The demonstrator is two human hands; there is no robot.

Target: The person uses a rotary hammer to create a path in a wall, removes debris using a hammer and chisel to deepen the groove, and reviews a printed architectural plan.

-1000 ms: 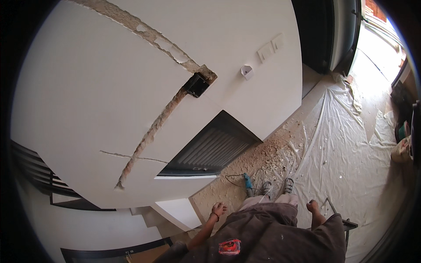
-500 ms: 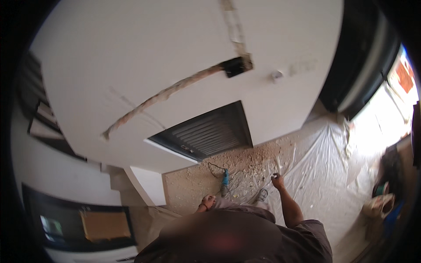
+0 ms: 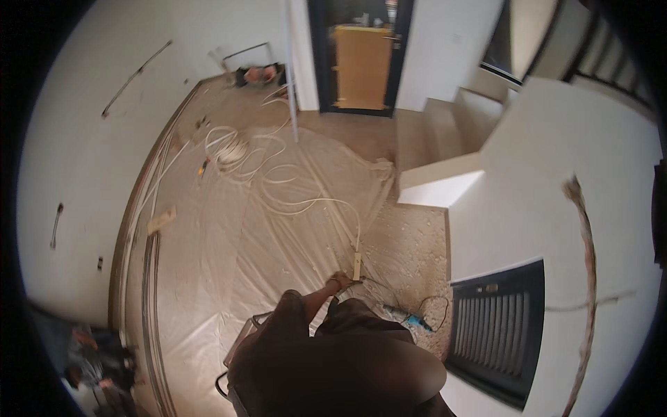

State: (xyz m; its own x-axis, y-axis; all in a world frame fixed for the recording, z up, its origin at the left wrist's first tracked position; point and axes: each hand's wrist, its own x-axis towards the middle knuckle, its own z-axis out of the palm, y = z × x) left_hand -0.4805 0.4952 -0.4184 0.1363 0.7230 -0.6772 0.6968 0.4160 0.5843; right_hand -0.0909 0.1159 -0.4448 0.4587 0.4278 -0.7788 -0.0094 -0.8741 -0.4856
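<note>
My left hand (image 3: 339, 280) reaches low over the plastic-covered floor, at the near end of a long, pale power strip (image 3: 358, 266). Its fingers look closed, but what is in them is too small to make out. A white cable (image 3: 313, 201) runs from the strip's far end to a loose coil (image 3: 233, 149). To the right of the hand lies a teal power drill (image 3: 419, 322) with a black cord looped beside it. My right hand is not visible.
Plastic sheeting (image 3: 208, 278) covers much of the floor. Rubble (image 3: 410, 243) lies along the right wall, by a dark louvred door (image 3: 493, 333). Steps (image 3: 445, 132) rise at the far right. Long strips (image 3: 149, 326) run along the left wall. A metal-framed seat (image 3: 240, 340) is beside my leg.
My view has swung left, from the chased wall to the room, cable and stairs. My left hand has moved to the power strip; my right hand has left the view.
</note>
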